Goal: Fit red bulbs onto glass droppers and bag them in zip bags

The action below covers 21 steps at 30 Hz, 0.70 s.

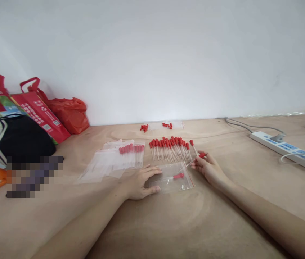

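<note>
Head view: droppers (170,144) beyond clear bag (168,186); power strip (292,149) far right.

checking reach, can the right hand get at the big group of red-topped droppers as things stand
Probably yes: the right hand is close beside the group of droppers, with no apparent barrier, though its fingertips hold a single dropper.
</note>
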Tool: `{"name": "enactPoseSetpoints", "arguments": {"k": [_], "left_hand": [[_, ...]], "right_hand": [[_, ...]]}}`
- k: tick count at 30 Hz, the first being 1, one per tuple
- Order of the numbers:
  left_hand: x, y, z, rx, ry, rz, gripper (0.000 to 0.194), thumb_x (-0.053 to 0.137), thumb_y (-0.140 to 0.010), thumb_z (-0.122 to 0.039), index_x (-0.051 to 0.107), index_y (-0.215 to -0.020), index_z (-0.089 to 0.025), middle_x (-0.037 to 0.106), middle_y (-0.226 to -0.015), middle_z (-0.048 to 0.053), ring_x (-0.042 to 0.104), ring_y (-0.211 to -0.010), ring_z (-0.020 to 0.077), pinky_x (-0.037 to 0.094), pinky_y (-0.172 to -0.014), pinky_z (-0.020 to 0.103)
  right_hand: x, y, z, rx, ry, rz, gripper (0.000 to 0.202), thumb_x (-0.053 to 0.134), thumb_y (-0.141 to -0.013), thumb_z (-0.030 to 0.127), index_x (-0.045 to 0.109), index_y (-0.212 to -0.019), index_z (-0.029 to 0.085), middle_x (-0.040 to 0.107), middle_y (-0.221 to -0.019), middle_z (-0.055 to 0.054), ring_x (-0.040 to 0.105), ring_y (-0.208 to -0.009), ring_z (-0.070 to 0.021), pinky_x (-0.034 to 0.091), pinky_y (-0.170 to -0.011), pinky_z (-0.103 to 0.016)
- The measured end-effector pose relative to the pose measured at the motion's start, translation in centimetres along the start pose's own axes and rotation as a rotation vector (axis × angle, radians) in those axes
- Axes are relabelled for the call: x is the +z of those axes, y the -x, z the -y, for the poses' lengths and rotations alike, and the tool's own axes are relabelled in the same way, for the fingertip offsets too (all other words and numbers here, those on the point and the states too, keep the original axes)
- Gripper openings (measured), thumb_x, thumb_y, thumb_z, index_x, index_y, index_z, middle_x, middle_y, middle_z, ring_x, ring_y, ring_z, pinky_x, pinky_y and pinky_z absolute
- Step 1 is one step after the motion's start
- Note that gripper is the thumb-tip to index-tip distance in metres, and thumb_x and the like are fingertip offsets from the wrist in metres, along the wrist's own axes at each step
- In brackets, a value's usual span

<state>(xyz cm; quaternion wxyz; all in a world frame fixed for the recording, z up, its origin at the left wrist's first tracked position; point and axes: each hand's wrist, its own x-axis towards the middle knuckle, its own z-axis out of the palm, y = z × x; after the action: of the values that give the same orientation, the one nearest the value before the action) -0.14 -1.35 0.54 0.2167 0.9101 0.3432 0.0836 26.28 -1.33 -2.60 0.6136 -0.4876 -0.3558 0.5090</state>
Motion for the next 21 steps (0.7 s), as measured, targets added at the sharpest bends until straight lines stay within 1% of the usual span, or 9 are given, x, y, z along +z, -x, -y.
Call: {"name": "enactPoseSetpoints", "arguments": {"k": [3, 6, 8, 11, 14, 16, 18, 20, 21], "left_hand": [[-0.1, 0.0, -0.2, 0.004, -0.002, 0.004, 0.049, 0.051, -0.079, -0.041, 0.039, -0.123, -0.023, 0.042, -0.131, 0.003, 0.033, -0.123, 0.0197, 0.018, -0.106, 0.041], [-0.1, -0.1, -0.3, -0.015, -0.003, 0.001, 0.053, 0.055, -0.076, -0.040, 0.038, -0.124, -0.024, 0.042, -0.131, 0.003, 0.033, -0.123, 0.0206, 0.019, -0.106, 0.042], [0.0, -0.1, -0.4, -0.020, 0.001, -0.004, 0.054, 0.056, -0.075, -0.040, 0.038, -0.124, -0.024, 0.043, -0.130, 0.003, 0.033, -0.123, 0.0211, 0.020, -0.105, 0.042], [0.1, -0.1, -0.3, -0.006, 0.001, -0.013, 0.054, 0.056, -0.075, -0.040, 0.038, -0.123, -0.025, 0.044, -0.129, 0.003, 0.035, -0.122, 0.0208, 0.021, -0.105, 0.042], [0.1, -0.1, -0.3, 0.003, -0.006, -0.017, 0.052, 0.055, -0.076, -0.041, 0.038, -0.123, -0.025, 0.044, -0.129, 0.003, 0.036, -0.122, 0.0201, 0.020, -0.105, 0.041], [0.1, -0.1, -0.3, 0.005, 0.000, -0.022, 0.051, 0.055, -0.076, -0.041, 0.038, -0.122, -0.025, 0.044, -0.129, 0.003, 0.036, -0.121, 0.0199, 0.020, -0.105, 0.041], [0.2, -0.1, -0.2, 0.015, 0.023, -0.034, 0.047, 0.056, -0.076, -0.040, 0.041, -0.118, -0.024, 0.046, -0.127, 0.004, 0.037, -0.120, 0.0197, 0.020, -0.105, 0.041], [0.2, -0.1, -0.2, 0.031, 0.062, -0.057, 0.039, 0.057, -0.075, -0.038, 0.044, -0.108, -0.022, 0.047, -0.125, 0.005, 0.040, -0.117, 0.0194, 0.023, -0.103, 0.040], [0.2, -0.1, -0.2, 0.035, 0.081, -0.066, 0.034, 0.057, -0.075, -0.038, 0.046, -0.102, -0.022, 0.048, -0.124, 0.006, 0.042, -0.116, 0.0196, 0.025, -0.102, 0.040]], "right_hand": [[0.4, 0.6, -0.3, 0.063, -0.016, 0.109, 0.028, 0.059, -0.066, 0.034, 0.046, -0.087, 0.020, 0.054, -0.066, 0.002, 0.056, -0.058, -0.0114, 0.050, -0.061, -0.028], [0.5, 1.0, -0.6, 0.049, 0.126, 0.173, 0.029, 0.063, -0.063, 0.034, 0.049, -0.083, 0.018, 0.053, -0.066, 0.002, 0.052, -0.050, -0.0084, 0.046, -0.049, -0.023], [0.5, 1.1, -0.9, 0.005, 0.216, 0.193, 0.031, 0.064, -0.062, 0.034, 0.048, -0.084, 0.019, 0.052, -0.066, 0.003, 0.047, -0.043, -0.0067, 0.039, -0.039, -0.021], [0.5, 1.0, -1.3, -0.037, 0.315, 0.267, 0.028, 0.063, -0.063, 0.037, 0.047, -0.079, 0.020, 0.053, -0.065, 0.003, 0.044, -0.038, -0.0065, 0.033, -0.034, -0.021], [0.6, 0.8, -1.5, -0.094, 0.453, 0.365, 0.021, 0.060, -0.066, 0.037, 0.054, -0.072, 0.018, 0.056, -0.067, -0.002, 0.051, -0.048, -0.0111, 0.038, -0.041, -0.024], [0.7, 0.6, -1.4, -0.196, 0.583, 0.429, 0.020, 0.056, -0.070, 0.036, 0.059, -0.066, 0.017, 0.059, -0.071, -0.005, 0.055, -0.061, -0.0147, 0.043, -0.052, -0.027], [0.5, 0.4, -1.2, -0.287, 0.690, 0.508, 0.024, 0.051, -0.074, 0.035, 0.062, -0.062, 0.017, 0.060, -0.074, -0.006, 0.056, -0.069, -0.0158, 0.044, -0.062, -0.028], [0.2, -0.1, -0.7, -0.299, 0.726, 0.543, 0.027, 0.047, -0.076, 0.035, 0.064, -0.065, 0.017, 0.061, -0.074, -0.005, 0.056, -0.069, -0.0151, 0.043, -0.063, -0.027], [-0.1, -0.6, -0.4, -0.284, 0.730, 0.514, 0.028, 0.046, -0.076, 0.036, 0.064, -0.067, 0.017, 0.062, -0.072, -0.005, 0.056, -0.066, -0.0146, 0.043, -0.060, -0.026]]}}
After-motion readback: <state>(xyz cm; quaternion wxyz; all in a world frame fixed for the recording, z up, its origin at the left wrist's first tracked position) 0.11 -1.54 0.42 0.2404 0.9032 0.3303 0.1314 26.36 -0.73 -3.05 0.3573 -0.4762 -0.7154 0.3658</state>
